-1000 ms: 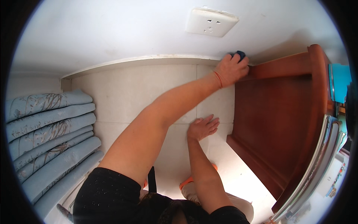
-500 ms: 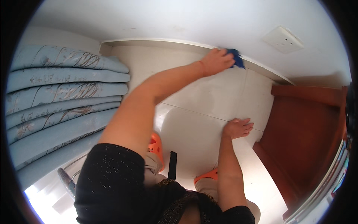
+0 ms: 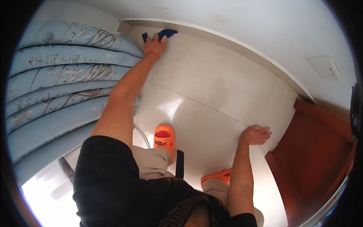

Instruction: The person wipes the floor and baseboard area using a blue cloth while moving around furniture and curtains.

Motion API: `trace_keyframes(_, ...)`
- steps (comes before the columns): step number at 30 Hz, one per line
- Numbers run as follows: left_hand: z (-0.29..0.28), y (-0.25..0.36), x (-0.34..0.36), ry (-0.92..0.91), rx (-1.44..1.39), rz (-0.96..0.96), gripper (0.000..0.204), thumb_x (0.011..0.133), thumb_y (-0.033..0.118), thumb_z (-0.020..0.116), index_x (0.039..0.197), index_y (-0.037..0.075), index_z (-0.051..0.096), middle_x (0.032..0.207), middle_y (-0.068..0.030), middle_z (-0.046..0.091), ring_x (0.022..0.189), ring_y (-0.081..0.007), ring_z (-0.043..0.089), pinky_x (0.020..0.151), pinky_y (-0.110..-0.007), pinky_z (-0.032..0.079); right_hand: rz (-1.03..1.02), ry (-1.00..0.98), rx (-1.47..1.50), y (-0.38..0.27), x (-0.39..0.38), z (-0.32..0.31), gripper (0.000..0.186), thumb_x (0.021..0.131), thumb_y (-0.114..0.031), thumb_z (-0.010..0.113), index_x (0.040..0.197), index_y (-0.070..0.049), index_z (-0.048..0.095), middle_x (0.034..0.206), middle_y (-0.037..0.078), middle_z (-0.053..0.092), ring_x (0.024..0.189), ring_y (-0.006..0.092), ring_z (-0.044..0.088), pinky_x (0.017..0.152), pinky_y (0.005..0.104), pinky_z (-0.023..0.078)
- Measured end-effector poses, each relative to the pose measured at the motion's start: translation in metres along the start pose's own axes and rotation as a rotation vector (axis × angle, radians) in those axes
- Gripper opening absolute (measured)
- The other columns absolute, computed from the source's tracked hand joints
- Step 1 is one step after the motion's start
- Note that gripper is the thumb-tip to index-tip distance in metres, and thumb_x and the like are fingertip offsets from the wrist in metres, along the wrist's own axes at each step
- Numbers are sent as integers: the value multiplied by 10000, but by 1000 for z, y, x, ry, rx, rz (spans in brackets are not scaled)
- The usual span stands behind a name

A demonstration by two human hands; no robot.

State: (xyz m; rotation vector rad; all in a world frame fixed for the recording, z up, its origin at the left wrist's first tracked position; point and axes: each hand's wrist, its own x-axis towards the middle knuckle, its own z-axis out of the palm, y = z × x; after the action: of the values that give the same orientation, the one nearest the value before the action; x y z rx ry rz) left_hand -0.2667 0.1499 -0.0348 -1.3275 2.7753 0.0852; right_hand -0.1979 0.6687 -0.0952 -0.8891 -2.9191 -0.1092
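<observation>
At the far left corner of the floor, my left hand [image 3: 154,47] presses a dark blue cloth [image 3: 168,34] onto the pale tiles. Its fingers are on the cloth, which sticks out on both sides of them beside the baseboard. My right hand [image 3: 257,135] rests on the tiled floor [image 3: 211,75] with its fingers stretched out, holding nothing. It is just left of a reddish-brown wooden piece of furniture [image 3: 314,151].
A stack of light blue patterned chair cushions [image 3: 75,56] rises on the left, close to my left forearm. A beige baseboard [image 3: 227,41] runs below the white wall, which has a socket plate [image 3: 326,68]. Orange clogs [image 3: 165,138] are on my feet.
My left hand has swept the blue cloth leftward along the baseboard to the corner by the cushions. My right hand stays on the same floor spot while the view has shifted.
</observation>
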Motion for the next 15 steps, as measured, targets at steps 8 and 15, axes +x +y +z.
trace_keyframes(8, 13, 33, 14, 75, -104, -181, 389, 796, 404, 558, 1132, 210, 589, 1167, -126, 500, 1127, -339, 436, 845, -460, 457, -32, -6, 4, -4, -8, -6, 497, 897, -297, 318, 1330, -58, 370, 1418, 195, 309, 1310, 353, 283, 1054, 476, 237)
trace_keyframes(15, 47, 36, -218, -332, -478, 1219, 104, 719, 49, 544, 750, 126, 606, 842, -100, 534, 843, -284, 518, 690, -408, 453, -37, 61, -38, -5, -4, -6, 479, 898, -283, 316, 1314, -53, 377, 1401, 199, 329, 1286, 353, 312, 1026, 488, 265)
